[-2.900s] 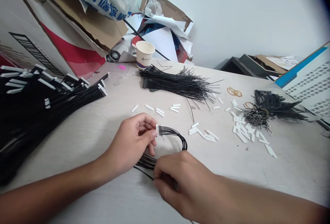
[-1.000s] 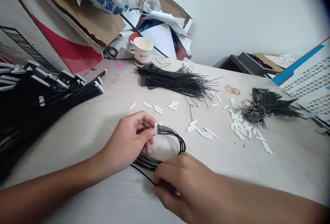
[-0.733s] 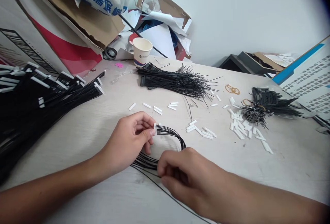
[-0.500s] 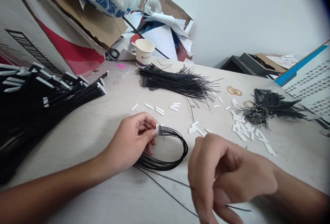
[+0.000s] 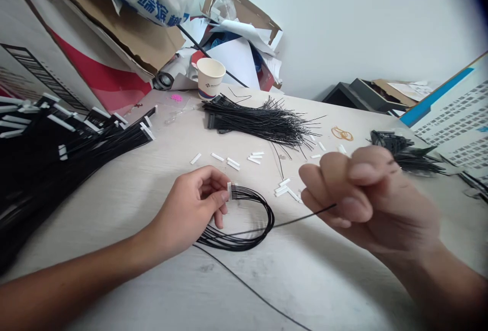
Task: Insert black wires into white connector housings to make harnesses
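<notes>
My left hand (image 5: 204, 201) pinches a small white connector (image 5: 229, 191) between thumb and fingers. From it a bundle of thin black wires (image 5: 271, 216) curves round in a loop and passes back beneath the hand. To the right, my right hand (image 5: 366, 199) is raised above the table, its fingers curled closed on the end of one black wire (image 5: 301, 217) that stretches across from the loop. A second loose wire (image 5: 247, 282) trails from the bundle toward the bottom edge. Short white connector strips (image 5: 284, 188) lie between the hands and farther back.
A pile of black wires (image 5: 259, 120) lies at the back, beside a paper cup (image 5: 211, 78). Black cables with white connectors (image 5: 95, 148) fill the left side. Rubber bands (image 5: 342, 133) and another wire bundle (image 5: 415, 155) are at the right. Boxes and papers (image 5: 232, 56) stand behind.
My right hand has risen and moved right and away from me, pulling one wire up and across the loop. My left hand keeps its hold on the connector.
</notes>
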`<state>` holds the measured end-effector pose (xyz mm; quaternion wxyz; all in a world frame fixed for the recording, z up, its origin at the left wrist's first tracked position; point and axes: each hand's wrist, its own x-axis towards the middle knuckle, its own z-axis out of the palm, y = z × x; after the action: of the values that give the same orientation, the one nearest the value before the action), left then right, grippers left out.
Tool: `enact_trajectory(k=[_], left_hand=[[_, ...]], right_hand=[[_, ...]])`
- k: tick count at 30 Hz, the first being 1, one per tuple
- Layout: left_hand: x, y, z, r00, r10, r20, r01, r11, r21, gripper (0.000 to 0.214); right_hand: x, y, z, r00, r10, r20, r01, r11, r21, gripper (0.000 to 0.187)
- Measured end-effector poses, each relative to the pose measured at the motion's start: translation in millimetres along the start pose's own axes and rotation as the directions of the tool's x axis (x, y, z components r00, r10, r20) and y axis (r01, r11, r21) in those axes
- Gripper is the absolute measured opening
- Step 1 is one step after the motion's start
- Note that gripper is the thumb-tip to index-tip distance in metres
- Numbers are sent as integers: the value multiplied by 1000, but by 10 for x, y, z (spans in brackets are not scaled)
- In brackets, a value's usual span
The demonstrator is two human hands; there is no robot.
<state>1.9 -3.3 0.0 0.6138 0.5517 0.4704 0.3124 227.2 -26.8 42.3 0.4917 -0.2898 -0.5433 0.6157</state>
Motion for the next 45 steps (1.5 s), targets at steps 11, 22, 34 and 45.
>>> enact_trajectory(k=[11, 22, 34, 45], left_hand=[[-24, -8, -11, 999, 26, 39, -28, 998, 47, 1], [-33, 2, 27, 999, 24, 32, -27, 996, 83, 1], [-48, 21, 54, 1000, 0, 1, 0, 994, 111, 3], [-86, -37, 81, 999, 7, -42, -1, 990, 144, 8]], right_hand=[[138, 432, 212, 993, -53, -103, -22, 784, -620, 9], [159, 558, 277, 970, 42, -239, -161, 847, -506, 9], [148, 566, 295, 926, 206, -315, -308, 896, -320, 6], [132, 580, 313, 940, 238, -246, -313, 889, -335, 17]])
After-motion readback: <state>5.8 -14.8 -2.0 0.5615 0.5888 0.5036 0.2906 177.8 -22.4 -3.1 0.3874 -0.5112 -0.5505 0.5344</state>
